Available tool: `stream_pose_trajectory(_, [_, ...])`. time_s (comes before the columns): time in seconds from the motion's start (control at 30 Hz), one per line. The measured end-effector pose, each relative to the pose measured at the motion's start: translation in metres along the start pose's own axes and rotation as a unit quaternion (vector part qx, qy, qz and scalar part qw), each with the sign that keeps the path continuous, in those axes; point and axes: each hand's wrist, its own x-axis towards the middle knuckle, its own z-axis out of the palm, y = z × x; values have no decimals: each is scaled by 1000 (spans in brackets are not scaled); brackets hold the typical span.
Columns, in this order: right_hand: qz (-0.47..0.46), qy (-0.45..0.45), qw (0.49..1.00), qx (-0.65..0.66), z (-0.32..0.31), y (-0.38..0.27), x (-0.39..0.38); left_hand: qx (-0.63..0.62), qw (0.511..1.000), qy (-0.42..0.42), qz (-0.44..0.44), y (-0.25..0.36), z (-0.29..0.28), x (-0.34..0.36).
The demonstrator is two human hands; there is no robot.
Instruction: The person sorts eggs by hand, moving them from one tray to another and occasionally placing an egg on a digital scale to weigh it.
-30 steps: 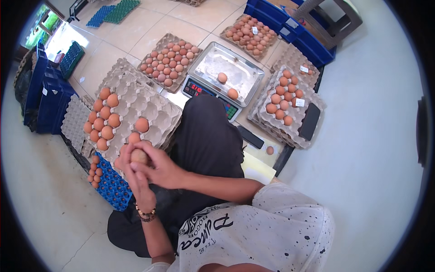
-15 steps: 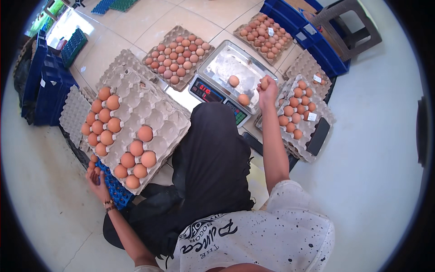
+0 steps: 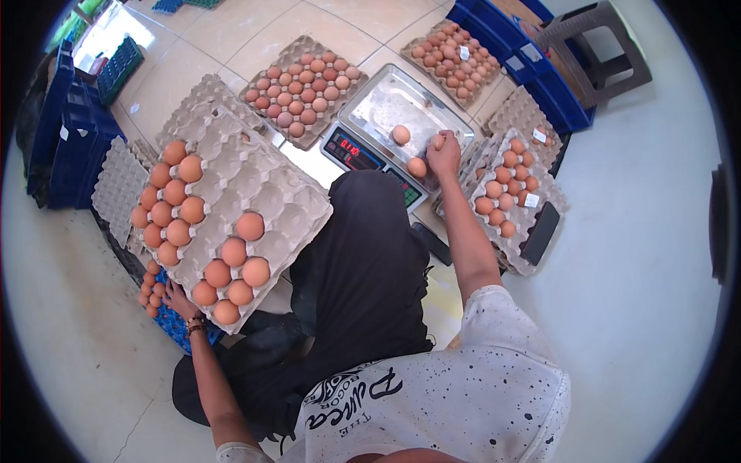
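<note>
My right hand (image 3: 445, 157) is closed around a brown egg (image 3: 438, 142), low over the metal pan of a digital scale (image 3: 386, 100). Beside it on the pan lie two loose eggs, one egg (image 3: 400, 134) farther left and another egg (image 3: 416, 167) near the front rim. My left hand (image 3: 181, 301) reaches over a blue plastic egg tray (image 3: 171, 324), fingers stretched out, partly tucked beside a tall stack of grey cardboard egg trays (image 3: 262, 193). Several eggs (image 3: 151, 289) sit in the blue tray. The top grey tray bears eggs at its left side and front, with bare cups between.
Full egg trays stand beyond the scale, one tray (image 3: 297, 92) at left and another tray (image 3: 451, 62) at right. A stack of trays (image 3: 540, 201) with eggs and a dark phone-like slab (image 3: 540, 233) is right. Blue crates (image 3: 85, 147) and a grey stool (image 3: 602, 46) flank the area.
My right hand has come down and left over the pan with its egg. My left hand has shifted right and up, off the eggs in the blue tray, toward the grey stack.
</note>
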Motion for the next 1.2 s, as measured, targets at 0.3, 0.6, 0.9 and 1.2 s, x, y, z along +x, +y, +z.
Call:
stream_pose_trajectory(0.3, [-183,-66,978,-76,8,-77,-6,115,983,-2,141,4,-20,-6])
stream_pose_trajectory(0.6, [126,-308,839,430,48,-126,34,96,993,24,60,25,-17,-14])
stream_pose_trajectory(0.9, [144,-533,567,612,106,-254,84,63,997,23,-39,9,-1,-25])
stream_pose_trajectory(1.2, [75,-388,869,297,262,-309,133,19,999,21,-25,63,-30,-30])
